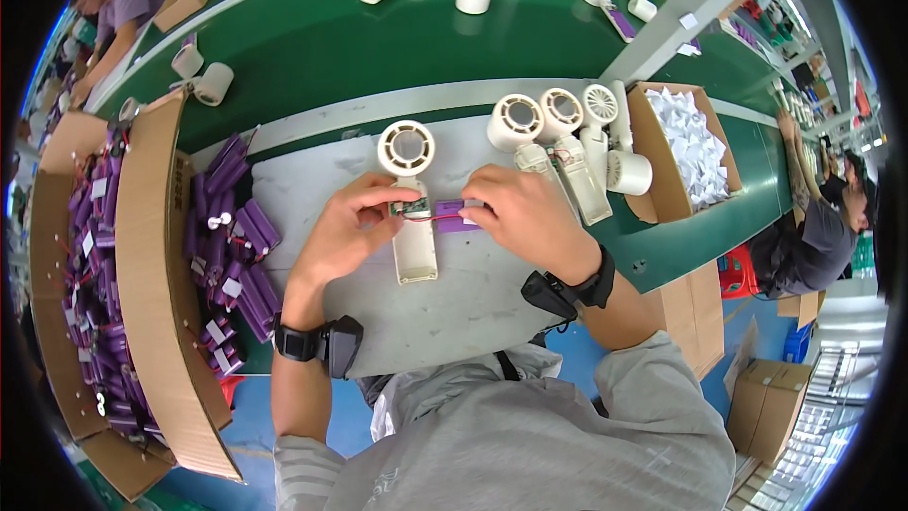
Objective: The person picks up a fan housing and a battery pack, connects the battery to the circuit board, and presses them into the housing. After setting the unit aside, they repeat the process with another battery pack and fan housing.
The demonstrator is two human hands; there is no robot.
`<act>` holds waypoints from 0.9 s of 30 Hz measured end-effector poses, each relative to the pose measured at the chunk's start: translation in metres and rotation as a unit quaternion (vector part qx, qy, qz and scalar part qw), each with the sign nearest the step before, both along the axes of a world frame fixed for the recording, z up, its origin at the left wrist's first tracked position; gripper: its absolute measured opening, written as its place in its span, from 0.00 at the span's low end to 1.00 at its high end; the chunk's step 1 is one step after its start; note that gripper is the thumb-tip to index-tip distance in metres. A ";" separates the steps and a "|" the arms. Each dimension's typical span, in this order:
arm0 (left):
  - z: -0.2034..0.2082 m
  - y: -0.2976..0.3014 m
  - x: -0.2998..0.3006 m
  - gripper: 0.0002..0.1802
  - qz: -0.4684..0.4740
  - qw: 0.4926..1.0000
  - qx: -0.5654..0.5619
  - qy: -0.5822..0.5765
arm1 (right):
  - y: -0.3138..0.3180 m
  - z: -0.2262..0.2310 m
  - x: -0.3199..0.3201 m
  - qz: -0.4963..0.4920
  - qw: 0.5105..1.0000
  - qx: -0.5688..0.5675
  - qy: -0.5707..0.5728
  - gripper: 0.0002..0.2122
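Observation:
A white handheld-dryer-shaped housing (415,255) lies on the grey work mat, its round head (407,149) away from me and its handle open toward me. A small green circuit board (413,208) shows inside the handle's upper part. My left hand (350,229) grips the handle there, thumb and index finger curled at the board; the fingertips partly cover it. My right hand (530,220) pinches a purple battery pack (450,217) just right of the handle. A thin red wire (423,219) runs between the board and the pack.
Purple battery packs fill a cardboard box (151,293) at left; more packs (232,255) lie beside it. Several white housings (577,170) stand at right, near a box of white paper pieces (688,147). Beyond runs a green conveyor belt (331,47) carrying units. Other people sit at both sides.

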State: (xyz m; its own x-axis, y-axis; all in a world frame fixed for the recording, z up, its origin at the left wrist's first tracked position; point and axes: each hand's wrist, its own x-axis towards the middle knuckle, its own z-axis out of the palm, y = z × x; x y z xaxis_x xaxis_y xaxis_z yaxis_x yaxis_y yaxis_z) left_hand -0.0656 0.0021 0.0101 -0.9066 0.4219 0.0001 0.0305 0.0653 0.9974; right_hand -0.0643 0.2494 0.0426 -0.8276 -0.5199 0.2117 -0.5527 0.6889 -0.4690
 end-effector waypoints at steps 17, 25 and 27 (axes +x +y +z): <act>-0.006 0.005 -0.004 0.20 0.028 0.999 -0.036 -0.002 | -0.007 -0.015 0.008 0.054 0.987 0.083 0.124 0.07; -0.010 0.003 -0.005 0.19 0.027 0.999 -0.038 -0.002 | -0.008 -0.012 0.006 0.014 0.990 0.081 0.112 0.08; -0.010 0.003 -0.007 0.19 0.021 0.999 -0.033 -0.002 | -0.007 -0.010 0.005 0.013 0.992 0.083 0.096 0.08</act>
State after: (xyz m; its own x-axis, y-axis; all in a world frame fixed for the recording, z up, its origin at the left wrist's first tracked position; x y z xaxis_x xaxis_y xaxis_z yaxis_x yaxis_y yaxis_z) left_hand -0.0722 0.0054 0.0003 -0.9233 0.3829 -0.0305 0.0224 0.1329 0.9909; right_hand -0.0597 0.2426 0.0321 -0.7663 -0.5812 0.2739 -0.6393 0.7324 -0.2343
